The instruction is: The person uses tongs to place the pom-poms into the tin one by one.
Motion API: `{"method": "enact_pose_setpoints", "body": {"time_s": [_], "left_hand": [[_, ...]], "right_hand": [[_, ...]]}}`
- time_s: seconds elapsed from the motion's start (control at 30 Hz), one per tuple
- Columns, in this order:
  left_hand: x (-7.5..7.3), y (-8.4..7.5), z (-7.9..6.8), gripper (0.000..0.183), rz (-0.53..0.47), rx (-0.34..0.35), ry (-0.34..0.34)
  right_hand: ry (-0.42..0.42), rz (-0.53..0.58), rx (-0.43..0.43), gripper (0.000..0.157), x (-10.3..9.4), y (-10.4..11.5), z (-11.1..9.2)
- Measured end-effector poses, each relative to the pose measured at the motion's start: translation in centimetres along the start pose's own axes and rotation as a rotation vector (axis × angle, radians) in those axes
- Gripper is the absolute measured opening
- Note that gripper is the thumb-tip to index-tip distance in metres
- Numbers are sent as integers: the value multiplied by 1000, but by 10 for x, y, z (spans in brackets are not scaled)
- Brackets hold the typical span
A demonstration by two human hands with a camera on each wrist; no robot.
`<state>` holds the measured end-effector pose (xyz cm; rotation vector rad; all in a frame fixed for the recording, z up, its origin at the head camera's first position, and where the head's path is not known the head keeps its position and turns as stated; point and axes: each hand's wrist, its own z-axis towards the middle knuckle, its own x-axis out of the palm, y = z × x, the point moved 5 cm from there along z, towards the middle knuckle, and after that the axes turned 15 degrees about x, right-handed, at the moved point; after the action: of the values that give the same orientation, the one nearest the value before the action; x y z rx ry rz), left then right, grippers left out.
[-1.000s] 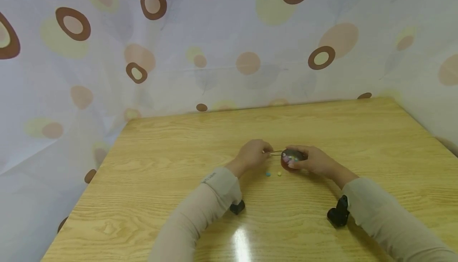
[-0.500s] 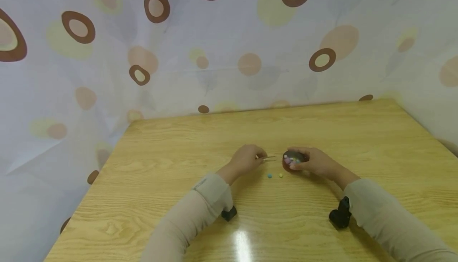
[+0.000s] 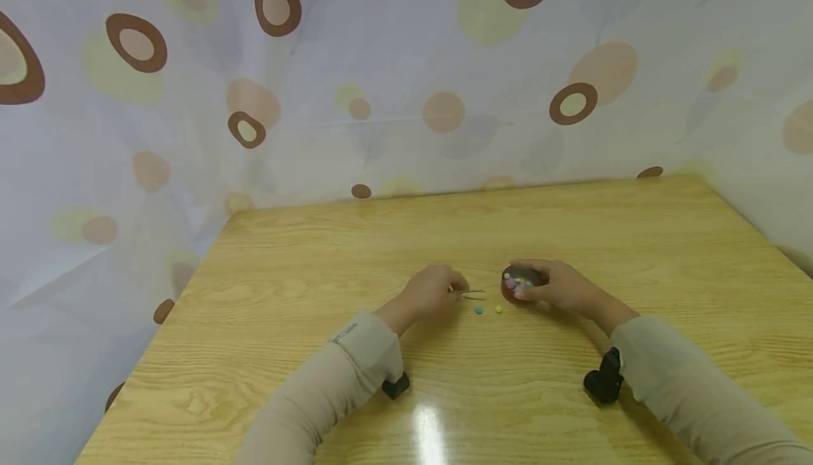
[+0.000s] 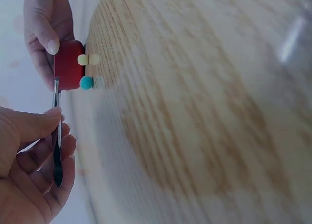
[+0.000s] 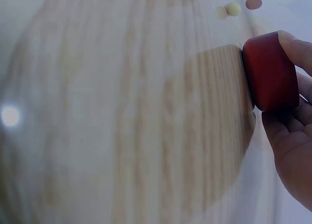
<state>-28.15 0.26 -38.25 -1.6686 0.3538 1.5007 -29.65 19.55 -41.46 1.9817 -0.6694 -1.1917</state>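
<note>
My left hand (image 3: 432, 292) pinches metal tweezers (image 4: 57, 168) between thumb and fingers. Their parted tips point right, with nothing visible between them, just behind a teal ball (image 4: 86, 83) in the head view. Beside that ball lies a yellow ball (image 3: 498, 309), both small and resting on the table. My right hand (image 3: 562, 288) grips a small red container (image 5: 270, 75) by its side, thumb in front and fingers behind. Several tiny coloured pieces (image 3: 519, 284) show within its dark top. The container stands on the table, right of the tweezer tips.
Around the hands stretches a wood-grain table (image 3: 305, 267). A patterned cloth (image 3: 394, 147) hangs along its far edge and both sides. Black wrist cameras (image 3: 603, 380) sit under both sleeves, low over the tabletop.
The tweezers have drawn back from the container's rim, leftward and toward me, to near the teal ball. My right hand keeps its grip on the container, and both balls stay put.
</note>
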Motion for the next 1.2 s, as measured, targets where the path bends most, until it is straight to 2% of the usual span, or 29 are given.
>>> {"method": "enact_pose_setpoints", "body": {"time_s": [0.5,1.2], "left_hand": [[7,3,-7,19,-3,-1,75],[10,1,-7,13,14,-8,100]], "right_hand": [[-11,0,1,68,2,2,-3],[-27,-25,3,65,2,7,-10]]}}
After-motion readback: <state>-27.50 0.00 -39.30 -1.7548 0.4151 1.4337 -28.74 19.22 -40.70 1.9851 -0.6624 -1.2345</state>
